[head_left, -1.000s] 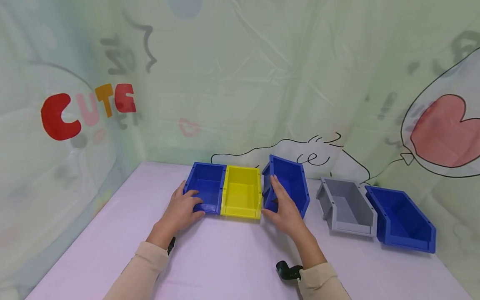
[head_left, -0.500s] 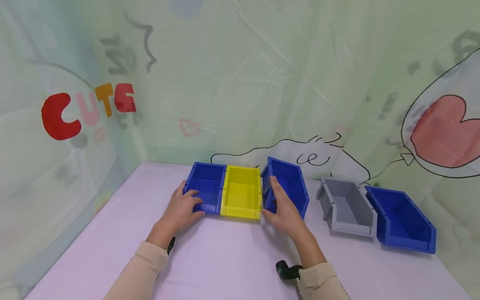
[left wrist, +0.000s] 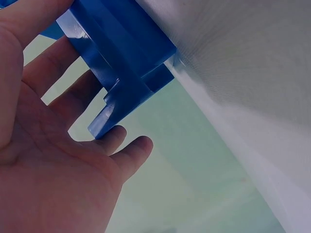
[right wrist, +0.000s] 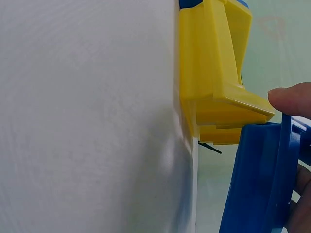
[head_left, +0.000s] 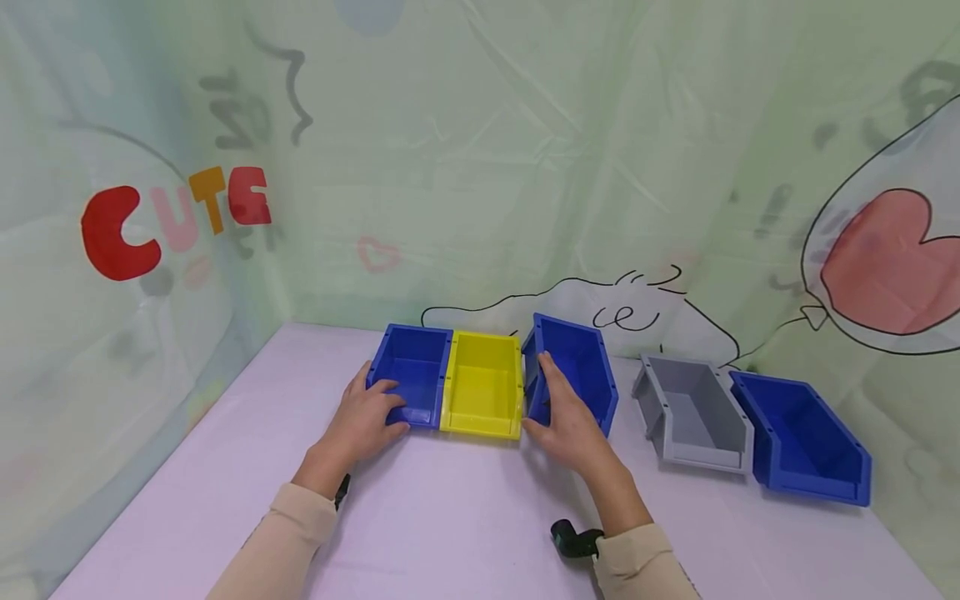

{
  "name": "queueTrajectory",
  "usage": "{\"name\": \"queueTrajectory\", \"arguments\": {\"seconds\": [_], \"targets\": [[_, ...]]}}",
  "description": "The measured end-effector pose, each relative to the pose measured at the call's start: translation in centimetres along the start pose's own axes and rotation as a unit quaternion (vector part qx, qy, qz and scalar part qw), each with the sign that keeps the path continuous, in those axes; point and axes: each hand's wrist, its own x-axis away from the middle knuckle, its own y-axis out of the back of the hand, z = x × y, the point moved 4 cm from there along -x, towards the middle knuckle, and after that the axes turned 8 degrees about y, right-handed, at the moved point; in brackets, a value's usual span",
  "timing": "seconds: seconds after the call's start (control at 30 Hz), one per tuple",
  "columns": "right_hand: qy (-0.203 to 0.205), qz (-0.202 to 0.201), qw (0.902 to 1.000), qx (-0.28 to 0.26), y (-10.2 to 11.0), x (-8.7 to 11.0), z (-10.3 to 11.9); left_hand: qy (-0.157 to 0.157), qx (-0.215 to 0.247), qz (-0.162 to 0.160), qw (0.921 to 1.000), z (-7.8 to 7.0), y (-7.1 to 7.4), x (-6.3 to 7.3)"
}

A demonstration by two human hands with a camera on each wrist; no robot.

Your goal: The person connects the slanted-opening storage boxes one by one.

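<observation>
Three storage bins stand side by side at the back of the table in the head view. My left hand (head_left: pixel 363 421) holds the left blue bin (head_left: pixel 415 373) by its left side wall and front corner. In the left wrist view, fingers show behind that bin's edge (left wrist: pixel 109 63). A yellow bin (head_left: pixel 483 387) sits flush against its right side. My right hand (head_left: pixel 572 427) grips another blue bin (head_left: pixel 581 367) by its near left side, thumb toward the yellow bin. This bin is tilted and raised off the table, its edge close to the yellow one in the right wrist view.
To the right, a grey bin (head_left: pixel 693 417) and a further blue bin (head_left: pixel 810 442) stand side by side, angled. A printed curtain (head_left: pixel 480 167) rises behind the white-covered table (head_left: pixel 450 517). A black wrist device (head_left: pixel 576 540) hangs by the right sleeve.
The tilted blue bin in my right hand has dropped slightly and shifted a little left. My left hand and the other bins stay where they were.
</observation>
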Motion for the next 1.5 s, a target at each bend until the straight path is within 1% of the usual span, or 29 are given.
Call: {"name": "queueTrajectory", "arguments": {"seconds": [0.3, 0.57, 0.77, 1.07, 1.5], "targets": [[0.005, 0.0, 0.9997, 0.022, 0.08, -0.09, 0.11, -0.003, 0.0, -0.001, 1.0, -0.23, 0.25, -0.02], [0.01, 0.0, 0.9996, 0.028, -0.11, -0.09, 0.28, 0.01, 0.001, 0.01, 0.9999, -0.06, 0.06, 0.0], [0.011, 0.001, 0.9992, 0.038, -0.35, -0.1, 0.17, 0.011, 0.001, 0.007, 0.9999, -0.01, -0.14, -0.01], [0.008, 0.021, 0.9986, 0.048, 0.33, -0.37, 0.49, 0.009, 0.006, -0.003, 0.9999, -0.13, -0.16, 0.02], [0.01, 0.04, 0.9974, 0.059, 0.46, -0.84, 0.55, 0.014, 0.008, 0.002, 0.9999, -0.07, -0.31, -0.24]]}}
